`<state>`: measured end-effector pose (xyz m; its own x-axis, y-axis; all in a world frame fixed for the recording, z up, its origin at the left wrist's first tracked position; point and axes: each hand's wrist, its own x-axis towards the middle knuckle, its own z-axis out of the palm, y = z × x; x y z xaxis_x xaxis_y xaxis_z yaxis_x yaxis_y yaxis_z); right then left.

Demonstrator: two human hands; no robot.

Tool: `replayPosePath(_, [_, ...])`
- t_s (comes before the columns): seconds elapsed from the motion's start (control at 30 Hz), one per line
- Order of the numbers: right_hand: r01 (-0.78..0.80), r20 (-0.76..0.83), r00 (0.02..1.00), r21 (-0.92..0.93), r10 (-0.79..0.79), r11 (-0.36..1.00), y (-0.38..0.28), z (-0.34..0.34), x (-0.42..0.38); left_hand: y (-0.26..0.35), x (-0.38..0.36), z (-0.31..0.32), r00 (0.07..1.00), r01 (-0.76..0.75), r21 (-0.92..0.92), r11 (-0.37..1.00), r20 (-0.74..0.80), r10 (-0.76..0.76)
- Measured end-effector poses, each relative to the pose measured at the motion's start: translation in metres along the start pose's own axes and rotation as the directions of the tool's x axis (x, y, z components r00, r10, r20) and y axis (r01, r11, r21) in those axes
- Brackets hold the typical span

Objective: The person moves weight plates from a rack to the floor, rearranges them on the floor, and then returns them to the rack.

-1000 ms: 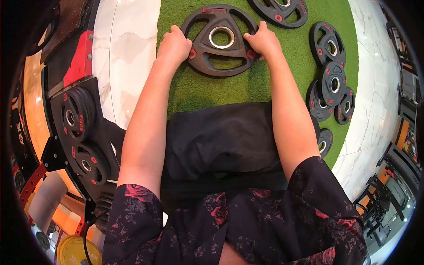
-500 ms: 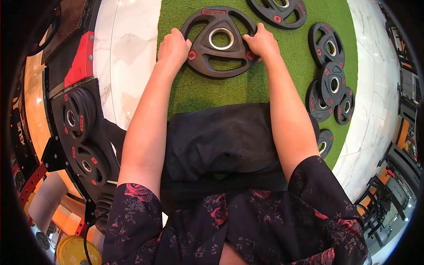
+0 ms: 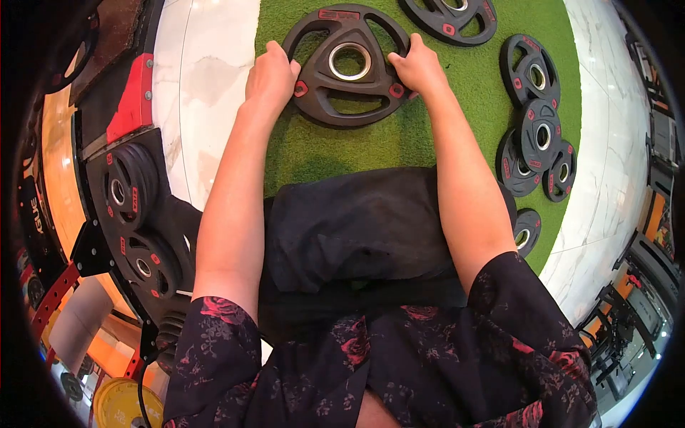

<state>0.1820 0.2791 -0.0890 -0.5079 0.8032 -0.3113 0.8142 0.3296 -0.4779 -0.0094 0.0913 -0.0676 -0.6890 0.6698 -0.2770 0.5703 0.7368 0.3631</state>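
Observation:
A large black weight plate with three grip openings, red marks and a steel centre ring is between my hands, over the green turf. My left hand is closed around its left rim, thumb on the near face and fingers partly hidden behind it. On the opposite rim, my right hand grips in the same way, its thumb at the edge of the right opening. My legs in dark cloth are folded close behind the plate.
Another large plate lies on the turf at the upper right. Several smaller plates overlap each other along the turf's right side. To my left, a rack holds more plates, beside a red bracket. White marble tiles border the turf.
The weight plate has shifted slightly left and turned a little, with both my hands staying on its rim. The other plates lie as before.

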Motion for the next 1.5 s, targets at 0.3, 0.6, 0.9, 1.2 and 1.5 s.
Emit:
replayPosePath(0.3, [0.11,-0.078,0.991,0.012,-0.109,0.994,0.005,0.001,0.006,-0.005,0.005,0.008,0.991,-0.088,-0.027,0.996,-0.1,0.085])
replayPosePath(0.6, [-0.025,0.046,0.999,0.154,0.018,0.988,-0.002,-0.001,0.015,-0.015,0.01,-0.002,0.994,-0.025,-0.296,0.955,-0.113,-0.009])
replayPosePath(0.9, [0.043,-0.048,0.998,0.083,-0.039,0.996,-0.003,-0.005,0.012,-0.013,0.016,-0.005,0.995,0.099,-0.31,0.946,0.0,-0.105])
replayPosePath(1.2, [0.037,-0.029,0.999,0.36,-0.028,0.932,-0.005,0.003,0.013,-0.018,0.017,-0.011,0.987,0.075,-0.358,0.931,-0.105,-0.12])
replayPosePath(1.5, [-0.031,-0.016,0.999,0.53,0.047,0.847,-0.012,-0.002,0.012,-0.02,0.018,-0.011,0.99,0.104,-0.305,0.947,-0.06,-0.128])
